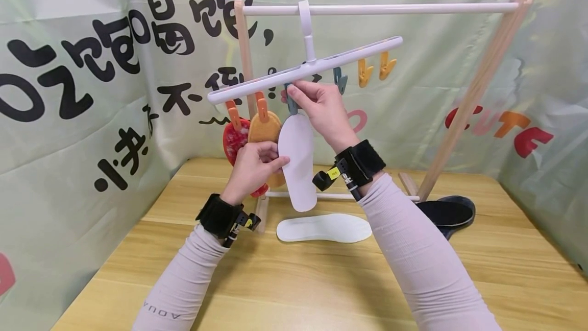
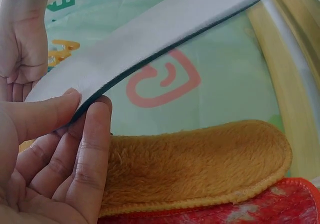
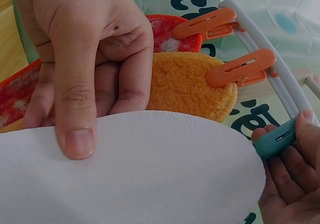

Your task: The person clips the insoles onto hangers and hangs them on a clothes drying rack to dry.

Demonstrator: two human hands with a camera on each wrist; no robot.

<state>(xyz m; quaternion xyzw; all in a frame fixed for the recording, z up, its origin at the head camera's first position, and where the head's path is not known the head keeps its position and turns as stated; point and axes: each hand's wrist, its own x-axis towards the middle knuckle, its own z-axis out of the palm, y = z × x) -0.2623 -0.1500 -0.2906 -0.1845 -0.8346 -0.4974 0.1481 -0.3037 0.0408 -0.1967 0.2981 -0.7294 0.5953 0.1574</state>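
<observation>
A white insole [image 1: 297, 172] hangs nearly upright under the tilted white clip hanger [image 1: 257, 85]. My left hand [image 1: 254, 167] pinches its left edge between thumb and fingers; the left wrist view shows a dark underside along the insole's [image 2: 150, 32] rim. At the top end, my right hand [image 1: 323, 111] pinches a teal clip [image 3: 277, 140] whose tip meets the insole. How deep the clip bites is hidden. Left of these, a fuzzy yellow-brown insole [image 2: 200, 164] and a red patterned insole [image 1: 234, 139] hang from orange clips [image 3: 242, 69].
A second white insole [image 1: 323, 228] lies on the wooden table [image 1: 285, 285]. Behind my right forearm is a dark shoe-like item [image 1: 447, 213]. The hanger hooks over a rack's white rail [image 1: 390, 9]. On its right side hang another teal clip [image 1: 340, 80] and two yellow clips [image 1: 365, 73].
</observation>
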